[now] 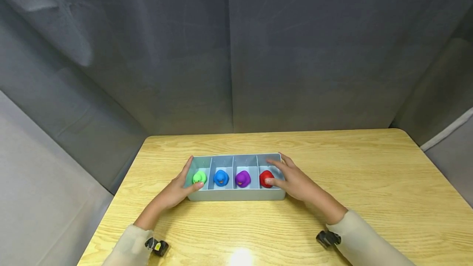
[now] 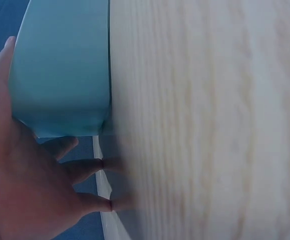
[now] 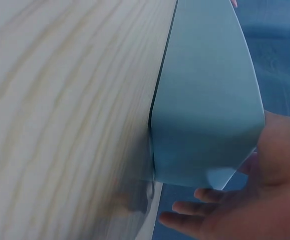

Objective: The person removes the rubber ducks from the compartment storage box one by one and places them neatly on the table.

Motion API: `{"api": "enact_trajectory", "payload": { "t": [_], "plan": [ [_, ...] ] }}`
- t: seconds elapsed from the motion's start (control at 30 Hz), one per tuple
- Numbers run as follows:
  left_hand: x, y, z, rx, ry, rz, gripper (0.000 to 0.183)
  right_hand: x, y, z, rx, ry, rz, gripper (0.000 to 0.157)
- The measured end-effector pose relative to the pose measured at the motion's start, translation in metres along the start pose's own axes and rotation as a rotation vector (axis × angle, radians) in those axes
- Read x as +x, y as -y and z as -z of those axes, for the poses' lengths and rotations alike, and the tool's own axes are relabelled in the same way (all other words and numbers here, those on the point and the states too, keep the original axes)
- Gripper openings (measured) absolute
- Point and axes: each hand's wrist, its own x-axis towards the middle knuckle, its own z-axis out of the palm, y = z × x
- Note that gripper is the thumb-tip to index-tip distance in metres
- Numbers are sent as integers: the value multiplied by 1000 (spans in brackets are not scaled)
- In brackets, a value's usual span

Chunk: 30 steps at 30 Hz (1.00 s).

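Note:
A light blue-grey divided box (image 1: 236,195) sits on the table, with a toy duck in each compartment: green (image 1: 200,177), blue (image 1: 221,178), purple (image 1: 243,179) and red (image 1: 266,178) from left to right. My left hand (image 1: 178,190) spreads along the box's left end, thumb over the front rim beside the green duck and fingertips at the back corner. At the other end my right hand (image 1: 295,180) reaches over the rim, its thumb at the red duck and a blurred finger inside that compartment. Both wrist views show lower fingers extended past the box ends.
The wood-grain table (image 1: 369,175) extends around the box, farther to the right than to the left. Dark grey fabric (image 1: 184,52) hangs behind its back edge. Black wrist devices (image 1: 160,248) sit at both sleeve cuffs.

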Motion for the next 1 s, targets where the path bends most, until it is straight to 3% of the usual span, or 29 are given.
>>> {"api": "enact_trajectory", "payload": {
  "t": [0.3,0.7,1.0],
  "plan": [
    [0,1,0,5,-4,-3,97,6,2,-4,37,-21,-11,49],
    [0,1,0,-2,0,-6,97,8,7,-8,22,-69,-100,28],
    [-1,1,1,-10,-1,-7,95,8,9,-10,-22,-95,-120,25]
  ]
}}
